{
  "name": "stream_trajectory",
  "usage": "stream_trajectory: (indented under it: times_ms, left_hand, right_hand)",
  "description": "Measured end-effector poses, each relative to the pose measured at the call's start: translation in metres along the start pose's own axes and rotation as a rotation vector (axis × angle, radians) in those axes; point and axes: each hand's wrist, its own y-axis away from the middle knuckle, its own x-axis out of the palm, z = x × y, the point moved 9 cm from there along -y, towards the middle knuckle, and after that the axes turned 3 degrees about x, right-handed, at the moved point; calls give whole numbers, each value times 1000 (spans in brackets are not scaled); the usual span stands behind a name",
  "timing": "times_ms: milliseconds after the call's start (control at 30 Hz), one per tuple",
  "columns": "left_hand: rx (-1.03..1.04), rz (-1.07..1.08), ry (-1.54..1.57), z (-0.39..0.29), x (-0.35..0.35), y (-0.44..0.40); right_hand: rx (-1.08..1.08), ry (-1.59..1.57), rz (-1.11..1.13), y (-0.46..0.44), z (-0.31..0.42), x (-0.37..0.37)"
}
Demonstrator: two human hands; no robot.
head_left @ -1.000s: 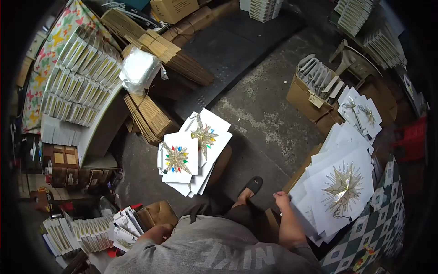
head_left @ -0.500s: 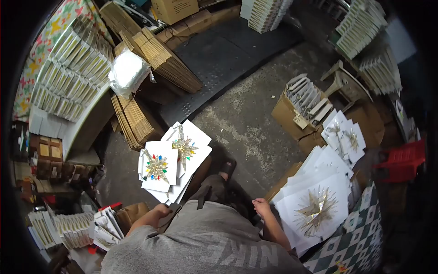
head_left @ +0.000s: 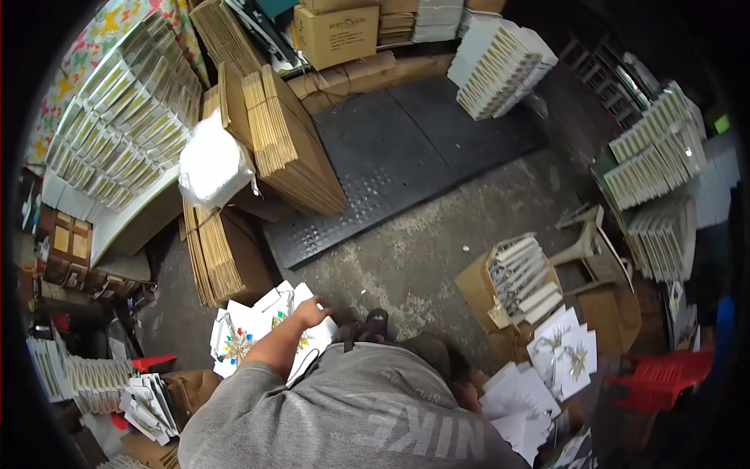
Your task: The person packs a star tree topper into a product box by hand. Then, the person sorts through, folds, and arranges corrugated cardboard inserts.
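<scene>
My left hand (head_left: 314,313) reaches across a stack of white cards (head_left: 301,356) in front of my left side, at its far right edge. Its fingers look curled; what they hold, if anything, is hidden. On the stack lie gold star-shaped ornaments with coloured tips; one star (head_left: 237,344) shows plainly, and another is partly behind my forearm. My right hand (head_left: 469,397) hangs low by my right thigh, beside a pile of white sheets (head_left: 519,395); its fingers are hidden. Past that pile, white cards carry a gold star (head_left: 576,361).
Bundled flat cardboard (head_left: 293,148) and a plastic-wrapped white package (head_left: 215,166) stand front left. A black floor platform (head_left: 391,148) lies ahead. On the right are an open box of white packs (head_left: 508,289), an overturned-looking stool (head_left: 590,250) and a red plastic chair (head_left: 664,379).
My left hand has moved forward from beside my body to over the card stack. My right hand has drawn lower toward my thigh. The view has shifted and tilted forward.
</scene>
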Motion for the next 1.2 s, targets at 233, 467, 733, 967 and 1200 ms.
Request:
stream_trajectory:
  times_ms: [233,467,733,967,1200]
  left_hand:
    - [-42,-17,174,-115,-61,-125]
    - [-231,-72,65,-89,-88,-168]
    - [-564,-549,282,-119,-192,-201]
    - [-359,-1135,162,-129,-509,-350]
    - [-815,-973,139,10,-665,-507]
  right_hand:
    - [-243,103,9,-172,106,-75]
    - [-493,156,20,-383,308,-206]
    - [-473,7,120,-494,621,-351]
    - [-483,122,114,-519,834,-329]
    - [-480,481,427,-449,1007,-265]
